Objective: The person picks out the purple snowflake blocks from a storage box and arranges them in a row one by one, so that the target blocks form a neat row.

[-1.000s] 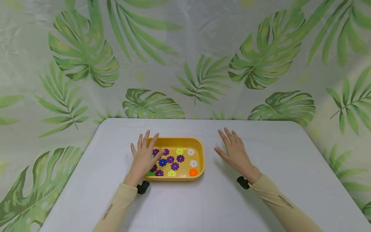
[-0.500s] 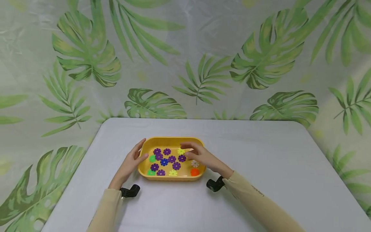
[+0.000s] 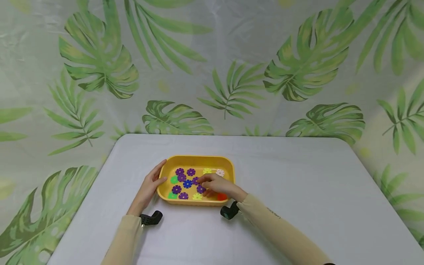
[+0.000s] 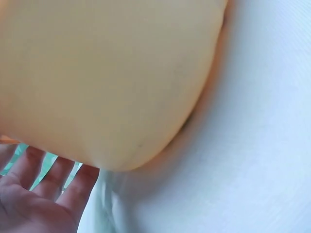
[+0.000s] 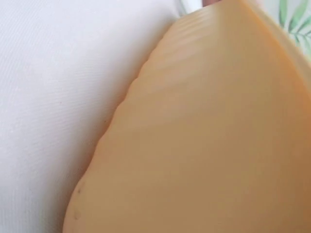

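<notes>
The yellow plastic tray of notched flower-shaped discs sits on the tabletop. The left hand grips its left rim; the right hand bends over the discs, any pinch unclear.

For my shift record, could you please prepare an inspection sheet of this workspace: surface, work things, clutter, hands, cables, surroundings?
Surface: white table.
Job's things: yellow tray holding flower-shaped discs in purple, blue, green, yellow, white and orange.
Clutter: nothing seen.
Hands: left hand at the tray's left end, thumb over the rim; right hand over the discs, fingers curled, grasp unclear.
Cables: none certain; a dark curved thing at the head view's lower edge is too cut off to name.
Surroundings: leaf-print backdrop.
</notes>
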Demonstrator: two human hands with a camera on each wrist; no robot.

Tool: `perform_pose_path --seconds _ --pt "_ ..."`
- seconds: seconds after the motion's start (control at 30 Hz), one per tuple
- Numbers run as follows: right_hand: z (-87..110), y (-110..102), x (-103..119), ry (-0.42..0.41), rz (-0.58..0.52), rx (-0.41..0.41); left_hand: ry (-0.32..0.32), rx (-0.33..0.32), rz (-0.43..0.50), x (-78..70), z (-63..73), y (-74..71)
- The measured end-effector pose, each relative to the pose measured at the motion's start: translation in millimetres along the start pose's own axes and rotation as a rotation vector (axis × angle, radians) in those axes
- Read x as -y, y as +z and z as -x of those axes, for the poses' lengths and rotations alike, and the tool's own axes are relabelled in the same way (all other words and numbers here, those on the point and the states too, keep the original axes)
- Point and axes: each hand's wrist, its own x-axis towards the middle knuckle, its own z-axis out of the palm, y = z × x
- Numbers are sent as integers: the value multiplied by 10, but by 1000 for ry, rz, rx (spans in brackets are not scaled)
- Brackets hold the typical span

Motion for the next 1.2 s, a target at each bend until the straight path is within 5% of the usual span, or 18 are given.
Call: perform_pose_path --seconds 0.2,0.67,1.2 --pt "-30 80 -28 -11 95 -48 12 -18 -2 80 -12 4" --pt "-109 231 -19 -139 596 -140 14 -31 -22 128 0 3" --pt "-108 142 -23 -163 429 -100 4 -44 -1 159 -7 -3"
